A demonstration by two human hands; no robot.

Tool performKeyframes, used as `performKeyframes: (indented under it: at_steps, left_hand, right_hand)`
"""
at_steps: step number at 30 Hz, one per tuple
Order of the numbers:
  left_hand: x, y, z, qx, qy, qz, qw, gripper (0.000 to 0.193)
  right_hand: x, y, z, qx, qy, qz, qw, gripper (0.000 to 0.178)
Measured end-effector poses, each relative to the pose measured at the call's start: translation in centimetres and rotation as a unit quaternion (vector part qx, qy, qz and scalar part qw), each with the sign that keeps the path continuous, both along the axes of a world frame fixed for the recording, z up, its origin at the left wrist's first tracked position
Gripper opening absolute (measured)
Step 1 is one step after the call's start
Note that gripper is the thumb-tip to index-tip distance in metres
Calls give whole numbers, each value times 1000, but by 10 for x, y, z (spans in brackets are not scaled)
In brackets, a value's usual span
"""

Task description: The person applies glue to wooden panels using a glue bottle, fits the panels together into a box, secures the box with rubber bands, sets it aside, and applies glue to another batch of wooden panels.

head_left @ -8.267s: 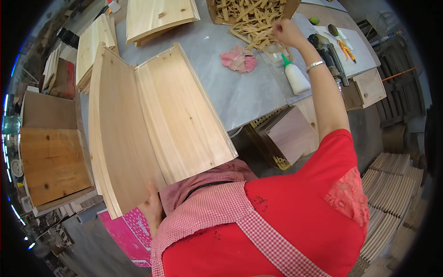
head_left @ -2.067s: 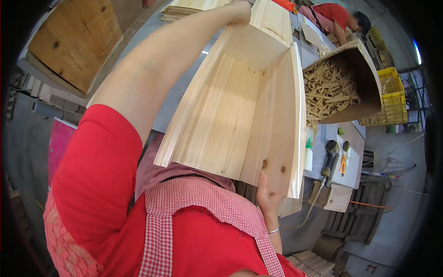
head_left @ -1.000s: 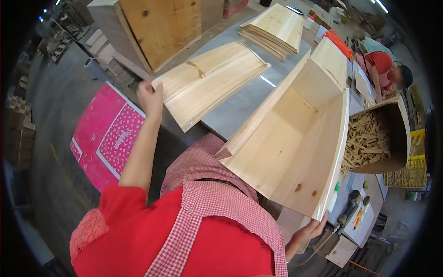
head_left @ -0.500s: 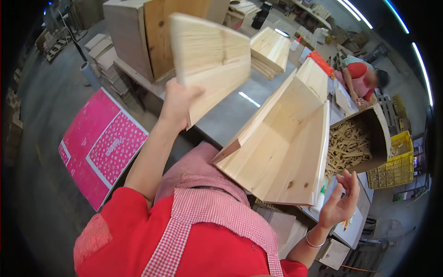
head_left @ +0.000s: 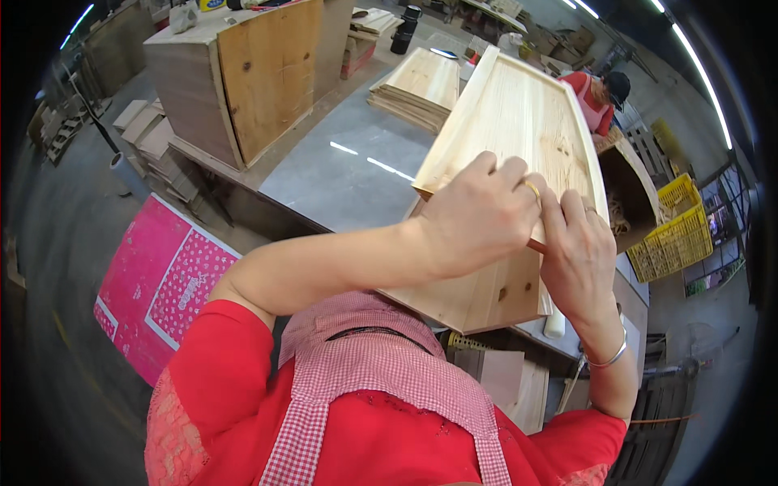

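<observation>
Remotely, I see left hand (head_left: 486, 206) and right hand (head_left: 579, 255) clamped on a grainy, rimmed panel (head_left: 527, 113) half-hiding a wooden box (head_left: 470, 300).

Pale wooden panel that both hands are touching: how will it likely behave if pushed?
The panel is probably stiff, its wooden face showing no visible sag. That smooth-looking face may be slightly slippery, though the raised edge strip could offer a hold.

- The wooden panel (head_left: 519, 113) has been moved over the box (head_left: 482, 296).
- The box's interior has been largely hidden.
- The right hand (head_left: 579, 259), empty before, has been set on the panel beside the left hand (head_left: 485, 211).
</observation>
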State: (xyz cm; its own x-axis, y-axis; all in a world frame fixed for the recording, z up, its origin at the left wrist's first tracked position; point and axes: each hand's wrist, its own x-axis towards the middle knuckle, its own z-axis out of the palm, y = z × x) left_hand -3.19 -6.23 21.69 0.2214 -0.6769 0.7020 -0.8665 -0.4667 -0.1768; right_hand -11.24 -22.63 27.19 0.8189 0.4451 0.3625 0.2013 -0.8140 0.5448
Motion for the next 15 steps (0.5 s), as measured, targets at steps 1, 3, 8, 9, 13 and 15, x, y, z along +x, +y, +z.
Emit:
performKeyframes:
  at_steps: [1,3,8,9,13,15]
  left_hand:
    - [-4,1,-5,-58,-33,-28,997,39]
    - [-12,13,-20,-129,-35,-79,988,52]
    - [8,76,-68,-257,330,-119,901,68]
    - [13,80,-77,-253,333,-121,900,68]
    - [26,81,-107,-268,503,-217,792,66]
    - [28,79,-114,-270,518,-228,779,63]
  right_hand:
    - [-5,-6,-5,8,10,-2,1000,35]
    - [-16,-16,-15,17,40,-17,999,40]
    - [-30,-19,-34,28,71,-30,997,44]
    - [-29,-19,-37,30,73,-33,996,44]
    - [-25,-18,-49,41,88,-33,995,45]
    - [-23,-18,-54,49,92,-34,994,45]
